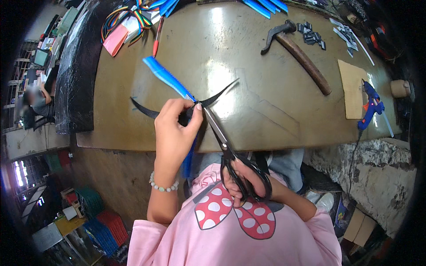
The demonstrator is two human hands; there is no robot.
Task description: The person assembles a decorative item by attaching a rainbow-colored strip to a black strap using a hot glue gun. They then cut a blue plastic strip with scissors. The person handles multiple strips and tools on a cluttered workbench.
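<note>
My left hand point(173, 124) pinches a black strip point(144, 108) together with a blue ribbed strip point(166, 80) above the table's front edge. The black strip's two ends curve out to either side of my fingers. The blue strip reaches away toward the far left, and a darker blue length hangs below the hand. In my right hand point(246, 175) are large black-handled scissors point(218, 129), the fingers through the loops. Their blades point up at the pinch, and the tips are close to or touching the strips; I cannot tell which.
On the brown table point(213, 137) lie a hammer point(304, 62), small black pieces point(312, 35), a red pen point(157, 37), striped cords point(133, 22) and blue strips point(266, 6). A blue glue gun point(372, 106) rests by cardboard point(350, 91) at the right. Another person point(37, 99) sits far left.
</note>
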